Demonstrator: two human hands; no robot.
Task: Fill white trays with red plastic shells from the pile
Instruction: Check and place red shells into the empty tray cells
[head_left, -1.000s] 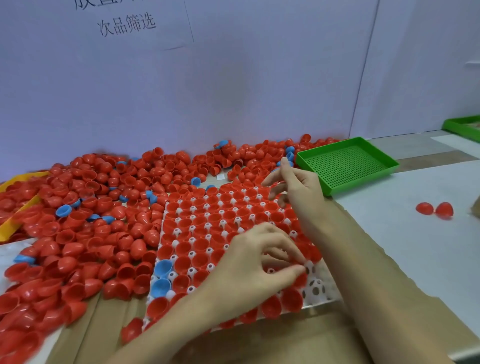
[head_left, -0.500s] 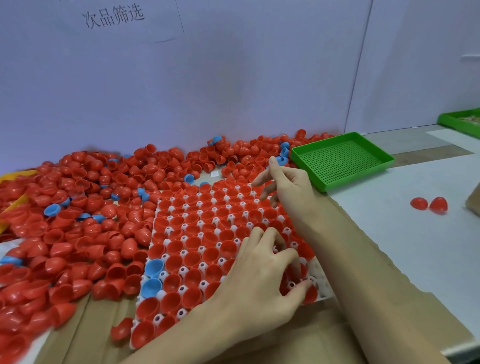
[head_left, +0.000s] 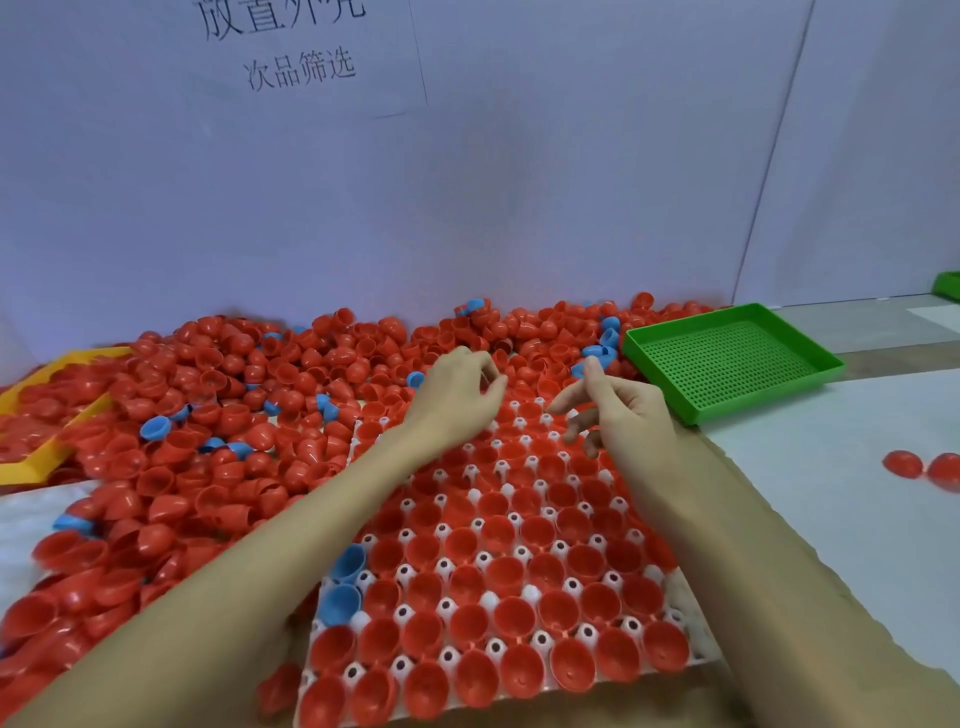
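Two hands reach over the far end of the white tray (head_left: 696, 644), whose cups are almost all filled with red shells (head_left: 511, 618) sitting open side up. Two blue shells (head_left: 340, 597) sit in cups along its left edge. The left hand (head_left: 457, 400) is over the tray's far left corner, where the tray meets the pile of red shells (head_left: 218, 415); its fingers are curled inward with the tips drawn together, but blur hides whether a shell is pinched between them, so I cannot tell. The right hand (head_left: 618, 410) hovers near the tray's far right corner, loosely open: the index finger points up and away, the other fingers hang relaxed toward the shells below, and nothing shows in its grasp. The pile spreads over the table's left and far side against the wall, with a few blue shells scattered through it. At the far left a yellow tray (head_left: 31, 462) is partly buried in it. A green tray (head_left: 727, 364) lies just beyond the right hand, and two loose red shells (head_left: 919, 465) rest near the table's right edge.
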